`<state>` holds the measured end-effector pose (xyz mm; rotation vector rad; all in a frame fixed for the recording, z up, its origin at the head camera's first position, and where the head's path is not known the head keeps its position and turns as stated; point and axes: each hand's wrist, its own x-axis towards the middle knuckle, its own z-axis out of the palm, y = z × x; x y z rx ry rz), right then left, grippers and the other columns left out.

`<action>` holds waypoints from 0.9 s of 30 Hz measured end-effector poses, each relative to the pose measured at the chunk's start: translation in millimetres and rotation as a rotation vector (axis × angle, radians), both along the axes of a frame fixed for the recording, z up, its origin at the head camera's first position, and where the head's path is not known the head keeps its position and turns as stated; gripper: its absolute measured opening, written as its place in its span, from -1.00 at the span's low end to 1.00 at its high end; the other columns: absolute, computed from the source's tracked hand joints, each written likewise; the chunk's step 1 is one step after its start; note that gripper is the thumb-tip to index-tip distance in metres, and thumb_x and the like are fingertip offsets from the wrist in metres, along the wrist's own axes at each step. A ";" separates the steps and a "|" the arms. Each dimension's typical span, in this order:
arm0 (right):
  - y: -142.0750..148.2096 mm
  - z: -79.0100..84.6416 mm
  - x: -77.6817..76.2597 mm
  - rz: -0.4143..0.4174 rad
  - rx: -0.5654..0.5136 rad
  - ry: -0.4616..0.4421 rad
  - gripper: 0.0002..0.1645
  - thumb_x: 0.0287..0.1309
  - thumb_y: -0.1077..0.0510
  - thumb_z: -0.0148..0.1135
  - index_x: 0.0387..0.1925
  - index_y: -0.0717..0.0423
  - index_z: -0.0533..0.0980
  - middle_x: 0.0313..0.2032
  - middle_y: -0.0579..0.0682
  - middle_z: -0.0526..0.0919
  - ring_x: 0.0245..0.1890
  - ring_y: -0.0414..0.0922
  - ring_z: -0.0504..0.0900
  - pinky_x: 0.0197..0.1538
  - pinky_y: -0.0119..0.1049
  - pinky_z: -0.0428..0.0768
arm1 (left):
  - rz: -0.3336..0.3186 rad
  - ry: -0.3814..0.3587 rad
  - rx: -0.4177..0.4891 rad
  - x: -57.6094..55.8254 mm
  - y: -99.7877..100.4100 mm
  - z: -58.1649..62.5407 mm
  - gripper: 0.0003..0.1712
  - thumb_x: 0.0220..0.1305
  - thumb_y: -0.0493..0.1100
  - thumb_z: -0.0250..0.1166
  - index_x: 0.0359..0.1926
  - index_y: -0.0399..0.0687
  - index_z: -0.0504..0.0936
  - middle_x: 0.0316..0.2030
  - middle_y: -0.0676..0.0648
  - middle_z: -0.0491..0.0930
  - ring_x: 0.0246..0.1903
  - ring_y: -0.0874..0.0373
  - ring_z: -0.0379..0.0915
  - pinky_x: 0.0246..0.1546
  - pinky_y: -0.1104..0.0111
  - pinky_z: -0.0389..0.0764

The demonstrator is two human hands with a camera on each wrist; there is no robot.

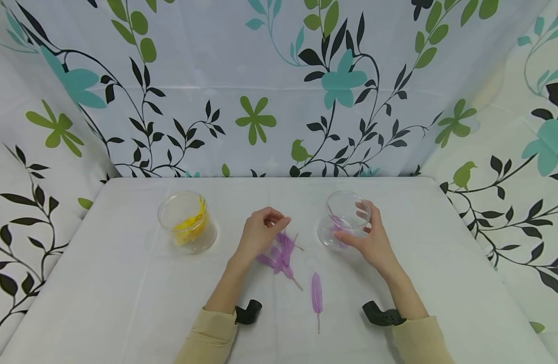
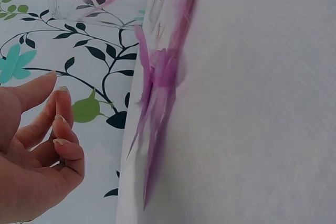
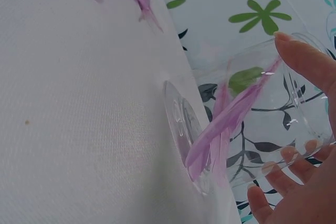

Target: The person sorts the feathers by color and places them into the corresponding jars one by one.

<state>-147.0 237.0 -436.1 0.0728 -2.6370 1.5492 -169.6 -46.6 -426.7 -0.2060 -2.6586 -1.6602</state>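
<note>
My left fingers [image 2: 73,161] are loosely bent, thumb tip next to the index fingertip; no item is visible between them. My right fingers [image 3: 278,179] grasp a clear cup [image 3: 268,124], thumb on one side and fingertips on the other. The cup stands on the bench [image 1: 124,283] and contains purple feathers [image 3: 231,116], quills angled toward the rim. A purple feather pile [image 1: 285,253] lies on the bench just beside my left fingers. A single purple feather [image 1: 317,293] lies nearer to me, between my forearms, quill end toward me. Farther out, left of my left fingers, a second clear cup [image 1: 208,237] holds yellow feathers [image 1: 191,227]. A leaf-printed cloth [image 1: 192,65] hangs behind the bench.
</note>
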 end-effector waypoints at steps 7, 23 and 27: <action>-0.2 0.4 0.0 0.003 -0.010 -0.010 0.27 -0.02 -0.08 0.57 0.52 -0.01 -0.06 0.48 0.04 0.19 0.48 0.07 0.15 0.38 0.18 0.25 | 0.005 -0.039 -0.029 3.8 -4.3 -8.0 -0.77 0.29 0.01 0.38 -0.24 -0.05 0.70 -0.38 0.02 0.66 -0.35 0.17 0.44 -0.27 0.37 0.46; -2.0 2.9 1.6 0.000 -0.009 -0.028 0.29 -0.03 -0.10 0.57 0.53 0.00 -0.07 0.48 0.05 0.19 0.48 0.07 0.15 0.39 0.18 0.25 | -0.045 -0.144 -0.215 12.3 -8.5 -13.6 -0.81 0.27 -0.07 0.38 -0.26 -0.12 0.71 -0.42 0.01 0.65 -0.40 0.17 0.49 -0.31 0.33 0.52; -1.7 3.2 1.7 0.001 -0.010 -0.030 0.29 -0.03 -0.10 0.56 0.53 0.00 -0.07 0.48 0.06 0.18 0.48 0.07 0.14 0.40 0.19 0.24 | -0.057 -0.176 -0.254 14.5 -7.1 -13.3 -0.78 0.20 -0.04 0.43 -0.33 -0.12 0.71 -0.48 0.02 0.63 -0.44 0.18 0.49 -0.36 0.34 0.51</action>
